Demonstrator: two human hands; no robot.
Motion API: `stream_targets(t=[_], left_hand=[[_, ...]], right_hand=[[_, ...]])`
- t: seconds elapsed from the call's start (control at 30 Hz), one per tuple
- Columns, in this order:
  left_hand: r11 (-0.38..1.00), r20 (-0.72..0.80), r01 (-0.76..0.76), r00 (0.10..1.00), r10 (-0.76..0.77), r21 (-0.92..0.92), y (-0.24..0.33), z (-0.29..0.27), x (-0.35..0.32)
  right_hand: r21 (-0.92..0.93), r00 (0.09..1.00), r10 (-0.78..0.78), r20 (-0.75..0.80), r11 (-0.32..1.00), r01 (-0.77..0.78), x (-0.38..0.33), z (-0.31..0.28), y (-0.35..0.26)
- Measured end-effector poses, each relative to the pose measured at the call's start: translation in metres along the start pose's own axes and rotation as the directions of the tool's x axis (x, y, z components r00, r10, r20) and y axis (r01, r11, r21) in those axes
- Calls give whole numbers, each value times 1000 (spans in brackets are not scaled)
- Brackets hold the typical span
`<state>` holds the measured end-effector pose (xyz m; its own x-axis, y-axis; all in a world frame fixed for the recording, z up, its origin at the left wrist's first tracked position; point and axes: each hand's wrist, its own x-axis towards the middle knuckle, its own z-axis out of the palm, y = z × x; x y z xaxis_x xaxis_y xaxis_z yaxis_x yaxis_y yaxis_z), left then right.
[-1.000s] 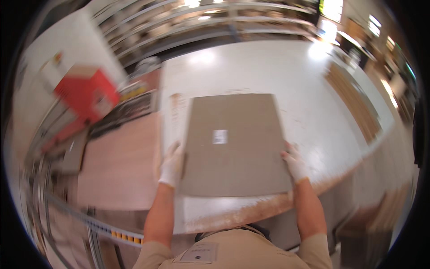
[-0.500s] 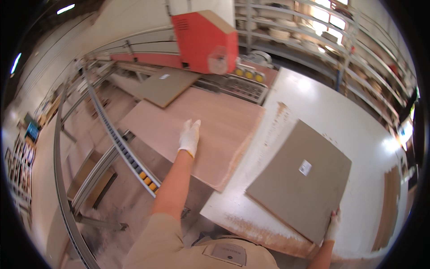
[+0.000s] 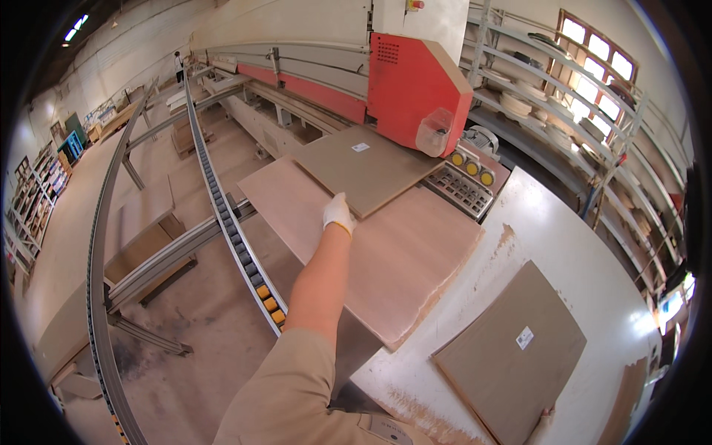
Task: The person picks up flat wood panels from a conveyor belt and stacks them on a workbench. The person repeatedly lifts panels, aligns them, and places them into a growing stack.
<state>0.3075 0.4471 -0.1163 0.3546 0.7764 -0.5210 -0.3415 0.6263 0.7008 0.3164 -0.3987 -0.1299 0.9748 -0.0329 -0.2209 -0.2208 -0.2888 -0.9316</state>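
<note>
1. I'm seeing the grey-brown panel (image 3: 363, 170) lying farther across the pinkish worktop (image 3: 423, 245) than half a second ago; the left hand (image 3: 340, 215), previously over bare worktop, is now touching its left edge near the front corner.
2. That hand is curling partway; I'm not managing to tell gripping from pressing.
3. The right hand (image 3: 547, 415) is touching the second panel (image 3: 512, 363) at the white table's (image 3: 571, 237) front edge; with framing hiding most, I can't tell its opening or hold.
4. So each hand is attending to a separate panel, I'm judging.
5. The shelving rack (image 3: 530, 130) is holding pale round pieces (image 3: 515, 104).
</note>
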Motion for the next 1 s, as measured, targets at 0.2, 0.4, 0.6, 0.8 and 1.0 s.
stream_targets(t=[0.2,0.4,0.6,0.8,1.0], left_hand=[[988,111,30,993,-47,153,-46,18,16],[966,210,34,974,-90,257,-107,24,-58],[969,372,88,912,-171,229,-145,40,-154],[911,491,147,803,-338,386,-167,30,-219],[873,485,414,726,-488,259,-171,22,-251]], right_hand=[[-246,967,188,170,959,-143,75,-57,18],[-677,896,-433,-99,689,258,93,0,-98],[210,890,-370,266,924,321,112,257,-180],[107,910,27,413,991,-78,131,408,-195],[-188,995,-41,91,981,57,134,382,-199]])
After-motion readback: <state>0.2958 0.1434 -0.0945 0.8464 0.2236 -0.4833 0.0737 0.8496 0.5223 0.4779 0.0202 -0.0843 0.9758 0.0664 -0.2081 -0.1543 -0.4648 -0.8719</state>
